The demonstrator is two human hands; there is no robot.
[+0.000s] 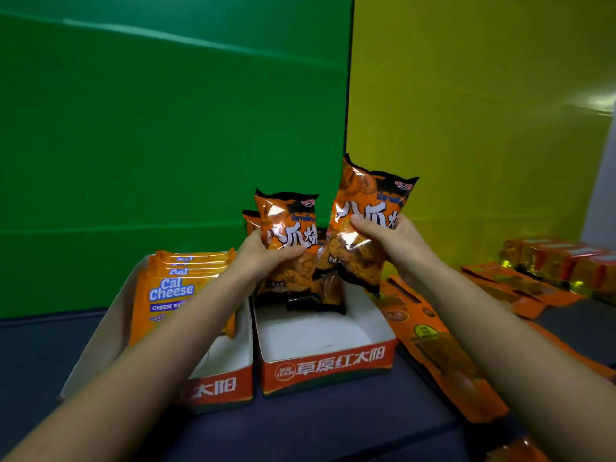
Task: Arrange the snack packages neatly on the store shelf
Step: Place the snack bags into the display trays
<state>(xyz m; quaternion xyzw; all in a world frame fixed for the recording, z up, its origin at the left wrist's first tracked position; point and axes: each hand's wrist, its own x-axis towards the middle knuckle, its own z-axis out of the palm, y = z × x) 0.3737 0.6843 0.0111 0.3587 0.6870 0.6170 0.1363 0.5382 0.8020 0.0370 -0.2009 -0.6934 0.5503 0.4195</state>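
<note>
**A snack bag in each hand above the middle tray**

The left hand (263, 258) grips a glossy orange-and-black snack bag with white characters (288, 225) by its lower half. The thumb lies across the front and the fingers are hidden behind the foil. The bag stands upright over the back of the tray.

The right hand (396, 238) holds a second, matching orange-and-black bag (361, 208) higher up and tilted a little to the left. Its thumb presses the front and its fingers curl round the bag's right edge. The two bags are side by side and nearly touching.

Below and behind them, more bags of the same kind (328, 291) stand at the back of a white-lined cardboard tray with an orange-red front printed in white characters (328, 365). The front part of that tray's floor is bare.

Just to the left is a second tray of the same make (218, 388), its front partly covered by the left forearm. In it stands a row of orange "Cal Cheese" wafer packs (170, 291), upright one behind another.

To the right of the middle tray, flat orange pouches (433, 345) lie overlapping on the dark grey surface (333, 428), partly under the right forearm. Further right sits a stack of orange and red wrapped packs (560, 261), too blurred to read.

A green panel (166, 128) and a yellow panel (466, 111) form the backdrop. How many bags stand behind the one in the left hand cannot be told, and only a corner of one shows at its left.
</note>
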